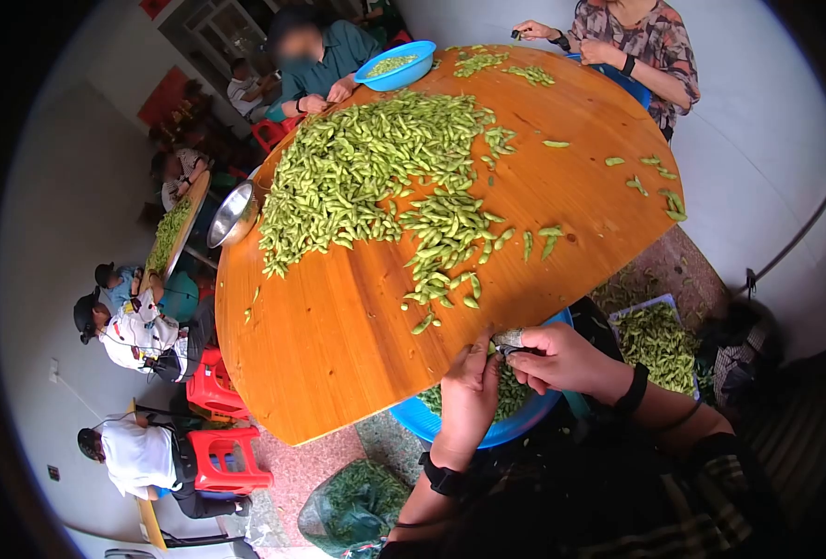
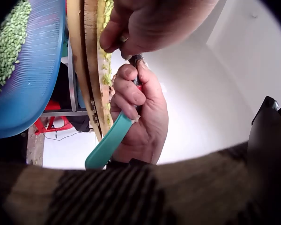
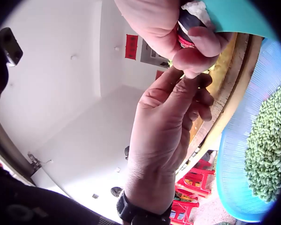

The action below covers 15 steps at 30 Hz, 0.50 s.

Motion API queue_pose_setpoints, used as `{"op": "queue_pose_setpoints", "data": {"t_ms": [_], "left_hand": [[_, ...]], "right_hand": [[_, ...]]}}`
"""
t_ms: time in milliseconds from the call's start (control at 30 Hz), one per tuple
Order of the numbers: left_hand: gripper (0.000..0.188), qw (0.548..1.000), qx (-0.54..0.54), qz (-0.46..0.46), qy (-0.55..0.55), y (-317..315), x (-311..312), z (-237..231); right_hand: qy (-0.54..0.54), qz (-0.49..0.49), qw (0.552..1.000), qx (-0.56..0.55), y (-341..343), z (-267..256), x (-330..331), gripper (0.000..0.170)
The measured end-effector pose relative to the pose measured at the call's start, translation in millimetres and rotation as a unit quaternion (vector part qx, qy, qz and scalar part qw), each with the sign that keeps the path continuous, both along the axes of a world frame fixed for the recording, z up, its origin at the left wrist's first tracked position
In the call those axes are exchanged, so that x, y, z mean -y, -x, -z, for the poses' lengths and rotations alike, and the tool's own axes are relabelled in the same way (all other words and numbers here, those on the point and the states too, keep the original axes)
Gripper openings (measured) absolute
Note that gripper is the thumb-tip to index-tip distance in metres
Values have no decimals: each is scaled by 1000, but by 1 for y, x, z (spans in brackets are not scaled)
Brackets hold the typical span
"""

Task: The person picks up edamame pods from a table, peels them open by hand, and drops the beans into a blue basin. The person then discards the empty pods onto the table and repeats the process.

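Over the blue basin (image 1: 411, 421), at the near table edge, both hands meet fingertip to fingertip. The left hand (image 1: 469, 393) pinches a small green pod (image 1: 492, 347), mostly hidden by its fingers. Curled round a dark tool with a teal handle (image 2: 108, 143) is the right hand (image 1: 567, 360), its thumb and index finger close against the left fingertips. The teal handle (image 3: 241, 16) also shows in the right wrist view, above the left hand (image 3: 157, 133). Shelled green beans (image 3: 270, 145) lie in the basin.
A big heap of pods (image 1: 366, 168) covers the wooden table (image 1: 338, 307), with loose ones nearer the hands. Two people sit across it, one by a blue bowl (image 1: 396, 76). A crate of pods (image 1: 657, 349) stands right, a green bag (image 1: 352, 508) on the floor.
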<state>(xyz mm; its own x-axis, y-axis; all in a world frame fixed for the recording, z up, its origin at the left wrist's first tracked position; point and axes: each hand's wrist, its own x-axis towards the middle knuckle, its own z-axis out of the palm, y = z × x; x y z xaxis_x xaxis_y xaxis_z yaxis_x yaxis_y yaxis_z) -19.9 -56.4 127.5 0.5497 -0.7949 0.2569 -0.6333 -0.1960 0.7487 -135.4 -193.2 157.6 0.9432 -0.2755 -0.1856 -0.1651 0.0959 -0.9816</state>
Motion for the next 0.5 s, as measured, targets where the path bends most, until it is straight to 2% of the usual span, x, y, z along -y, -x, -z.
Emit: {"op": "queue_pose_setpoints", "data": {"t_ms": [133, 233, 300, 433, 500], "left_hand": [[37, 999, 4, -1, 34, -3, -2, 17], [38, 998, -46, -8, 32, -3, -2, 17], [34, 985, -163, -9, 56, -1, -3, 9], [32, 983, -168, 11, 75, -8, -5, 14], [31, 975, -213, 3, 67, -8, -5, 13]], "right_hand": [[-49, 30, 998, 6, -4, 12, -8, 13], [-54, 46, 997, 42, -9, 20, -10, 9], [-73, 48, 995, 50, -11, 23, -11, 8], [-88, 50, 994, 46, -15, 19, -12, 8], [-146, 46, 988, 15, -14, 7, -11, 8]]}}
